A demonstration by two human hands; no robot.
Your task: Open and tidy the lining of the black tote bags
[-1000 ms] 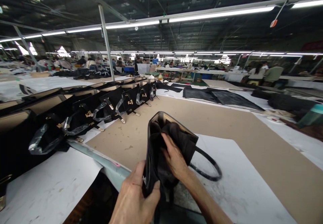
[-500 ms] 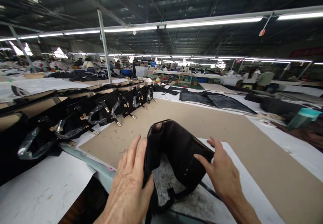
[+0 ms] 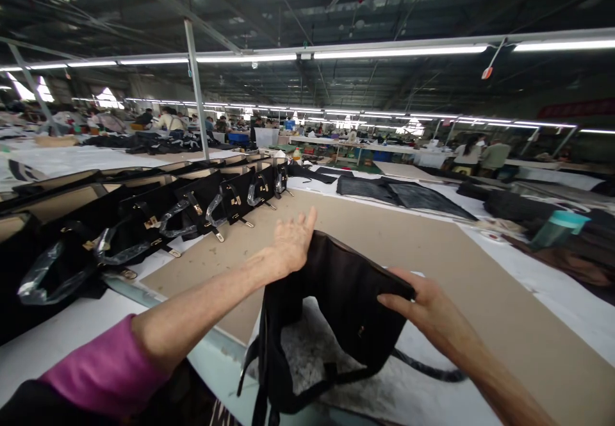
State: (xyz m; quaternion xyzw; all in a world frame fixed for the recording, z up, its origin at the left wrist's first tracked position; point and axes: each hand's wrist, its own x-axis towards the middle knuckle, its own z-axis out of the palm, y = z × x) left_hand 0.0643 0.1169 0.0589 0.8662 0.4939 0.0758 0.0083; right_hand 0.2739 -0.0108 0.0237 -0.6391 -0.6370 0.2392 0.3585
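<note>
A black bag (image 3: 355, 285) lies tilted on its side in front of me, with its straps (image 3: 293, 397) hanging towards me. My left hand (image 3: 293, 243) is at the bag's far left rim, its fingers foreshortened and apart and its palm side hidden. My right hand (image 3: 416, 298) pinches the bag's right edge between thumb and fingers. A small gold-coloured metal piece (image 3: 361, 331) shows on the bag's dark side. Below the bag is a smudged grey-white surface (image 3: 312, 343).
A row of black handbags (image 3: 158, 214) with plastic-wrapped handles stands at left. Brown board (image 3: 432, 240) covers the table. Flat black pieces (image 3: 403, 195) lie beyond, and a teal-lidded container (image 3: 560, 227) stands at right. Other people (image 3: 480, 154) are farther back.
My left hand has moved forward from the bag's near left side to its far left rim. The fingers of my right hand have closed on the right edge.
</note>
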